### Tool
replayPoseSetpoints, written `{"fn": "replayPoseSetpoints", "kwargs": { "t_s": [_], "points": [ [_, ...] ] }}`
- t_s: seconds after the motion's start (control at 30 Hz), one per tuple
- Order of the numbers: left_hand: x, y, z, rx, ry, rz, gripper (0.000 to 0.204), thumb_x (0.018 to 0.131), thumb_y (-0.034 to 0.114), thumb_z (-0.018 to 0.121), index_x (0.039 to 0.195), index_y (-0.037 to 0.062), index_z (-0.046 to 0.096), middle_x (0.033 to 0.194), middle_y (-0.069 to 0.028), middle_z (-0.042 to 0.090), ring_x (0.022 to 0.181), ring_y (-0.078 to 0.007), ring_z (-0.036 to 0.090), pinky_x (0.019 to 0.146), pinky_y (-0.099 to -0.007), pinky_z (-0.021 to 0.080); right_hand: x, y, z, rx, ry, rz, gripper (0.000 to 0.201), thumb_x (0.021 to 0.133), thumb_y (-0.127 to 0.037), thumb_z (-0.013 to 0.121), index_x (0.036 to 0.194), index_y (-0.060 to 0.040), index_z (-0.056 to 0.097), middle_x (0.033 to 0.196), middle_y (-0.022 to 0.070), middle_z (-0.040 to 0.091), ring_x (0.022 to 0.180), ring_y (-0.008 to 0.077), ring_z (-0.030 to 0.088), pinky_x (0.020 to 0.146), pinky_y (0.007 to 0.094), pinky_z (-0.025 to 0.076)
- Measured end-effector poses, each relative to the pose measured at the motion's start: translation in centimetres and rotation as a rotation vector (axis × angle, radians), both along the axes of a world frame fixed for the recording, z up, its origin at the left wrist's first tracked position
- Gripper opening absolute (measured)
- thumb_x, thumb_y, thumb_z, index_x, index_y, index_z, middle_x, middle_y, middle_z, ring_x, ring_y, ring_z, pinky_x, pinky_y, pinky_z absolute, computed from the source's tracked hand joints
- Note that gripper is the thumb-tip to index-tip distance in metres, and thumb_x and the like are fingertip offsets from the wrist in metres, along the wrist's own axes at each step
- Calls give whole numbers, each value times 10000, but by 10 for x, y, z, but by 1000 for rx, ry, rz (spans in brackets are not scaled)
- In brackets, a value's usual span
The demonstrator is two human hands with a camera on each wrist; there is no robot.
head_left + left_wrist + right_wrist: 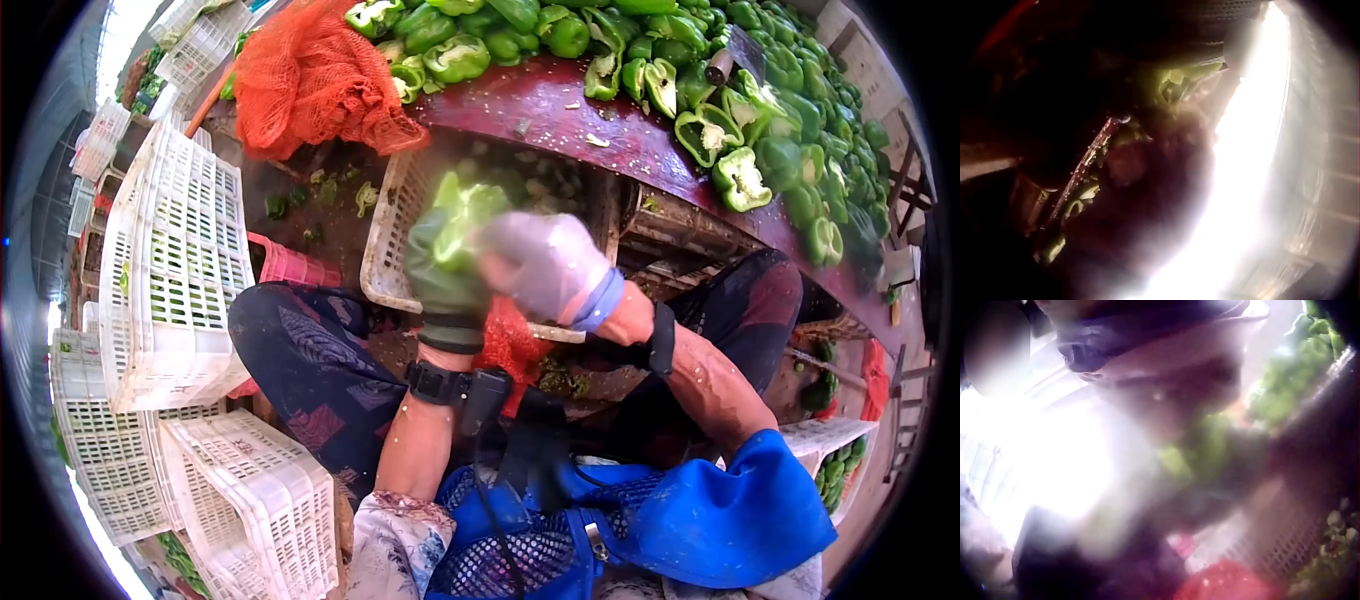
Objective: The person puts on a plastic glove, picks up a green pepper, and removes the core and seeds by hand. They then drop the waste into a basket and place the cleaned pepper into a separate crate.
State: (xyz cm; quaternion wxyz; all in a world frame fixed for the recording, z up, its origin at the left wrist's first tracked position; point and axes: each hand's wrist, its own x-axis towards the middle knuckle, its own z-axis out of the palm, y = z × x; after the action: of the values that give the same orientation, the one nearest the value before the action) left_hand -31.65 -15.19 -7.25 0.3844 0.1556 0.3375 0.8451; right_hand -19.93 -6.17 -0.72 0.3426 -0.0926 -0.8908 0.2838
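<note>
In the head view, my left hand [445, 265], in a dark green glove, holds a cut green pepper [462, 215] over a crate. My right hand [550, 265], in a pale glove with a blue cuff, is against the pepper's right side, blurred, its fingers curled; whether it grips anything is hidden. Below both hands is the white crate [385, 240], with pale pieces inside. The left wrist view is dark and shows part of the pepper [1175, 84]. A blurred pepper [1204, 450] lies below the pale glove [1179, 362] in the right wrist view.
A dark red tabletop [500, 105] with halved peppers [742, 180] and a knife-like tool [720, 68] lies ahead. Red netting [310, 85] hangs at its left end. White crates [180, 270] stand on the left. More red mesh [510, 345] is beneath the hands.
</note>
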Motion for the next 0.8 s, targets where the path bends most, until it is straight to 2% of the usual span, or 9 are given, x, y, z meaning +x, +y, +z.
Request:
{"fn": "replayPoseSetpoints", "kwargs": {
  "t_s": [0.1,0.17,0.23,0.27,0.4,0.53,0.7,0.73,0.8],
  "points": [
    [-6,-2,-4,118,-204,-77,511,969,373,505,1331,12,497,1249,-161,601,1086,-252,624,824,-338,558,4,49,5,263,103,-238,231,844,-171,653,1058,-89,685,750,131,657,637,274,656,586,389,538],
    [-4,-2,8,148,-315,-110,502,959,342,513,1336,11,490,1274,-167,583,1120,-267,603,863,-376,544,30,167,-27,551,-116,-497,362,873,-235,662,1207,-101,617,825,138,670,760,260,680,655,400,545],
    [4,0,25,153,-419,-128,496,949,312,520,1342,11,483,1299,-173,566,1155,-281,583,902,-414,529,46,192,17,292,-407,-788,566,890,-332,649,1384,-115,479,948,165,668,930,300,666,800,441,524],
    [7,2,31,159,-471,-133,494,944,297,524,1344,11,479,1311,-176,557,1172,-289,573,921,-433,522,51,158,85,-18,-530,-983,665,895,-388,638,1457,-126,397,1033,184,666,1025,331,647,884,460,503],
    [14,11,40,178,-632,-161,493,924,236,539,1355,9,465,1361,-188,522,1241,-318,532,998,-509,493,57,254,75,148,-594,-1118,783,885,-505,618,1479,-73,347,1336,226,550,1179,371,579,982,455,466],
    [7,14,18,254,-602,-296,597,905,246,583,1423,20,391,1450,-178,429,1330,-343,439,1039,-553,459,46,286,57,265,-754,-1120,818,780,-488,735,1369,12,468,1274,232,590,1175,375,578,1003,451,453],
    [9,14,14,255,-603,-346,574,905,134,585,1440,72,387,1451,-169,424,1341,-321,426,1036,-575,453,73,348,36,128,-732,-1000,414,782,-310,720,1043,10,691,1019,269,674,909,383,690,821,424,547],
    [10,14,22,222,-596,-379,572,901,104,590,1436,75,391,1433,-169,443,1320,-316,452,1019,-567,474,84,395,9,255,-720,-1029,343,801,-272,700,1037,-22,703,928,199,713,783,323,711,713,399,561],
    [6,18,28,148,-471,-415,559,893,53,597,1417,78,406,1387,-167,485,1259,-305,512,965,-539,524,111,399,9,-161,-413,-886,267,830,-202,671,1052,-57,692,808,97,684,676,208,675,609,323,528]
  ]
}}
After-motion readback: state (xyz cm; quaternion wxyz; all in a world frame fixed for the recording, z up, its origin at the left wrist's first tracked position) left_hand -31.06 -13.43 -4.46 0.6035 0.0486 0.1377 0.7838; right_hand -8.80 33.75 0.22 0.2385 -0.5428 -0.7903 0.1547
